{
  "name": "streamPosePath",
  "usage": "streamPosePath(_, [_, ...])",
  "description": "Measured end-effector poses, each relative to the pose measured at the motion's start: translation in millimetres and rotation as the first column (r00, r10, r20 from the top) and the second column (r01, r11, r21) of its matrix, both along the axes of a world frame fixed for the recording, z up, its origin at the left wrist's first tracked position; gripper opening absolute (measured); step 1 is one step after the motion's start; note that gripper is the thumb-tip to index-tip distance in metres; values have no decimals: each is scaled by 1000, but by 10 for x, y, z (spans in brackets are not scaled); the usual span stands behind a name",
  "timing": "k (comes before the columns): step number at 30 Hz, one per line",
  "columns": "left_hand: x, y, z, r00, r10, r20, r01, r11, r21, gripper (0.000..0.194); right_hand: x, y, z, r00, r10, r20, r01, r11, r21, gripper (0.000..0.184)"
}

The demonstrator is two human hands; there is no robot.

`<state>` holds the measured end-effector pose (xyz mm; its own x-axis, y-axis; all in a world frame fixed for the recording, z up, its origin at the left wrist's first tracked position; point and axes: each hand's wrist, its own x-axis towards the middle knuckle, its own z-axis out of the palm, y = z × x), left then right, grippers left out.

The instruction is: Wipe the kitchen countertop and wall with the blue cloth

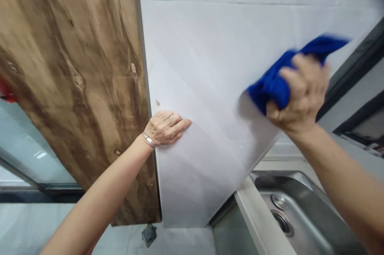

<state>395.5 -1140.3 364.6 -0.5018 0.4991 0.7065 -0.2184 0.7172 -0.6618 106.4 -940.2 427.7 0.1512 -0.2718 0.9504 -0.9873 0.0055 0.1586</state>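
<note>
Okay, my right hand (300, 95) is clenched around the blue cloth (271, 87), pressing it to the white wall tile (207, 55), while my open, empty left hand (165, 128) lies flat, a small brown speck (157, 103) left just above it.

A: What stood on the left?
B: A wooden board (69, 87), streaked with dark grain and several knots, its lower end near the floor tiles (180, 243).
A: And beyond it?
B: A glass pane (27, 147) with a dark frame (42, 193). A red object (6, 91) was cut off at the edge, too little of it to name.
A: Anything low down?
B: A small grey object (149, 235) sat on the tiles, just beside the board's foot.
A: And on the right?
B: A stainless steel sink (303, 207) with two round drain fittings (282, 223), set into a white worktop (258, 219).
</note>
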Motion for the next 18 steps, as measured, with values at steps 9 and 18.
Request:
streamPosePath(9, [8,-21,34,998,-56,-9,57,996,75,24,304,-677,1629,968,-231,101,249,816,-521,78])
streamPosePath(18, [21,-16,10,996,-71,-48,75,992,98,23,1170,-1405,2602,993,33,-114,-90,839,-537,82])
